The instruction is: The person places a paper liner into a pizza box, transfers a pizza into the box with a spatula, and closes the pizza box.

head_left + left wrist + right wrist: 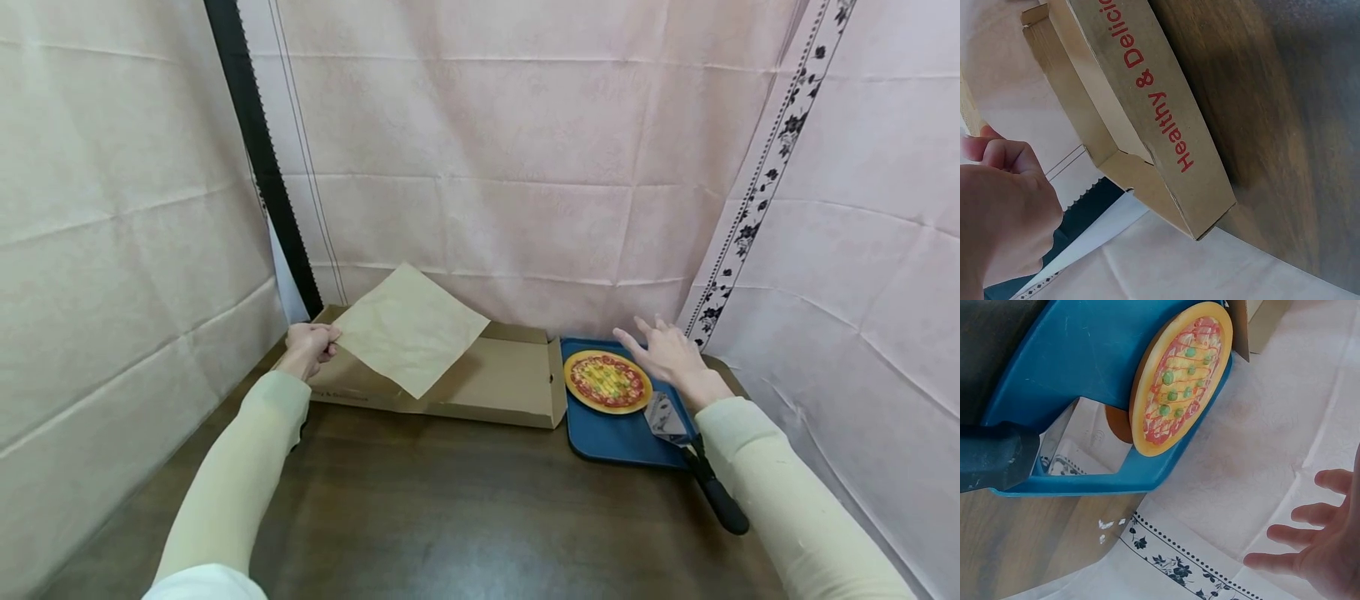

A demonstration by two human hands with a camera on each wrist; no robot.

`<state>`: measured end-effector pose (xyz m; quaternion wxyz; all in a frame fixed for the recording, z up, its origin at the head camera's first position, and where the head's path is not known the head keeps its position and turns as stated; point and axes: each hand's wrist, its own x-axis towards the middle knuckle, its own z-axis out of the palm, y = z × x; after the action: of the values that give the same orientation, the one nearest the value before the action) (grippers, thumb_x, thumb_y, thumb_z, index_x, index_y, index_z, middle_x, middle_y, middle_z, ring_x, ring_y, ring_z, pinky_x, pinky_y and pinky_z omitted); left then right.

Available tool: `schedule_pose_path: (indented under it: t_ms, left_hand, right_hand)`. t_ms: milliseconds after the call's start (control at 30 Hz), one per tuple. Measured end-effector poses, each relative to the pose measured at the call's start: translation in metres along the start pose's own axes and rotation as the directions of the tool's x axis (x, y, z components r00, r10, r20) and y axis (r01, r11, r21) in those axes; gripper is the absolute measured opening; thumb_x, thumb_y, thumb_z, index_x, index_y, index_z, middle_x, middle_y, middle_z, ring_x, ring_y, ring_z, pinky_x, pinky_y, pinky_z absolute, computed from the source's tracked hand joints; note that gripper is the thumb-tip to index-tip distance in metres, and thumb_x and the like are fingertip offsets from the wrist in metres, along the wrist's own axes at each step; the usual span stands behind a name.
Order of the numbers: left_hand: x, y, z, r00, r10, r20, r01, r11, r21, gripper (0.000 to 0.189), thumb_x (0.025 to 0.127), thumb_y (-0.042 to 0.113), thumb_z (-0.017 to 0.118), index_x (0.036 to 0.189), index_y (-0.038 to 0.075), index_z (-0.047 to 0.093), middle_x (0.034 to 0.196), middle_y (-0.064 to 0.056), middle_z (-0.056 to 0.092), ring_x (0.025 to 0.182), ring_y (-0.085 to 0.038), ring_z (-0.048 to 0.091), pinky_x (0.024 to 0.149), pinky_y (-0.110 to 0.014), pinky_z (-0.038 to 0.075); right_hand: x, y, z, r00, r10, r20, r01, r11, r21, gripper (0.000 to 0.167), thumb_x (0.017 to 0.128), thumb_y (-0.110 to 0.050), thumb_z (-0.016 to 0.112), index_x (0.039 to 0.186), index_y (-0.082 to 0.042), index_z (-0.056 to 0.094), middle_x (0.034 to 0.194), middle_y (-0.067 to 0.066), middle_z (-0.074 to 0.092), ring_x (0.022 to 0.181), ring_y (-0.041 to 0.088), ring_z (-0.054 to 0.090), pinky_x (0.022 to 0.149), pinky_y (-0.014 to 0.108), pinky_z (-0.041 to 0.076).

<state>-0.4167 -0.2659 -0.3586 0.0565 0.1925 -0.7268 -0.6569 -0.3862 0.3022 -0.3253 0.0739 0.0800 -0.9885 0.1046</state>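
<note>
Tan paper, a square sheet (411,329), is raised above a shallow cardboard box (517,371) by the left hand (309,348), which pinches one corner between thumb and fingers. In the left wrist view the remaining fingers are curled in toward the palm. The sheet slants with one corner pointing up and the opposite one down over the box's front wall; whether that lower corner touches the cardboard I cannot tell. The left arm, in a pale sleeve (243,467), reaches forward, its hand over the left end of the box.

The right hand (667,354) has its fingers extended and spread well apart, lifted near the far right part of a blue tray (607,442). In the right wrist view its fingertips show apart from the pizza (608,382). The right arm stretches forward from the lower right, passing above the handle (723,502) of a pizza server.

The pizza lies on the tray's far half, and the server's shiny blade (664,417) rests beside its edge; the black handle runs out over the wooden bench (450,508). The box sits just left of the tray, red lettering (1169,128) along its front wall.
</note>
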Motion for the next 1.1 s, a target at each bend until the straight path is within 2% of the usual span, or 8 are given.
schedule_pose_path:
  t_ms: [333,567,833,1100]
  left_hand:
    - [0.003,0.000,-0.006,0.998,-0.004,-0.059,0.005,1.000,0.011,0.017,0.092,0.008,0.057,0.106,0.002,0.064,0.055,0.007,0.056,0.041,-0.001,0.050,0.043,-0.017,0.044]
    - [0.002,-0.003,-0.013,0.997,-0.012,-0.076,0.010,1.000,-0.025,0.016,0.094,0.010,0.058,0.107,0.002,0.063,0.059,0.007,0.056,0.044,-0.002,0.051,0.045,-0.018,0.046]
    - [0.000,-0.008,-0.016,0.992,-0.019,-0.121,0.015,0.999,-0.034,0.010,0.092,0.007,0.057,0.096,0.003,0.065,0.062,0.003,0.057,0.043,-0.004,0.052,0.043,-0.019,0.046]
    - [0.006,-0.009,-0.019,0.988,-0.039,-0.147,0.040,0.999,0.004,0.019,0.093,0.010,0.057,0.110,0.002,0.062,0.053,0.008,0.056,0.040,-0.002,0.050,0.042,-0.019,0.047]
  right_hand:
    - [0.002,0.000,-0.003,1.000,-0.005,0.004,0.005,1.000,0.002,0.084,0.097,-0.067,0.022,0.152,-0.004,0.024,0.154,0.036,0.015,0.136,0.060,0.021,0.103,0.075,0.023]
    - [0.002,0.003,0.000,1.000,-0.013,0.001,0.013,1.000,0.007,0.085,0.096,-0.068,0.021,0.152,-0.004,0.024,0.154,0.037,0.014,0.136,0.060,0.021,0.104,0.075,0.023]
    - [0.000,0.008,0.006,1.000,0.010,0.018,-0.010,1.000,0.013,0.086,0.095,-0.069,0.019,0.153,-0.005,0.022,0.155,0.036,0.011,0.137,0.060,0.017,0.103,0.075,0.023]
    - [0.000,0.008,0.003,1.000,0.014,0.019,-0.014,1.000,0.011,0.088,0.095,-0.071,0.018,0.153,-0.004,0.021,0.154,0.038,0.011,0.136,0.061,0.018,0.104,0.074,0.023]
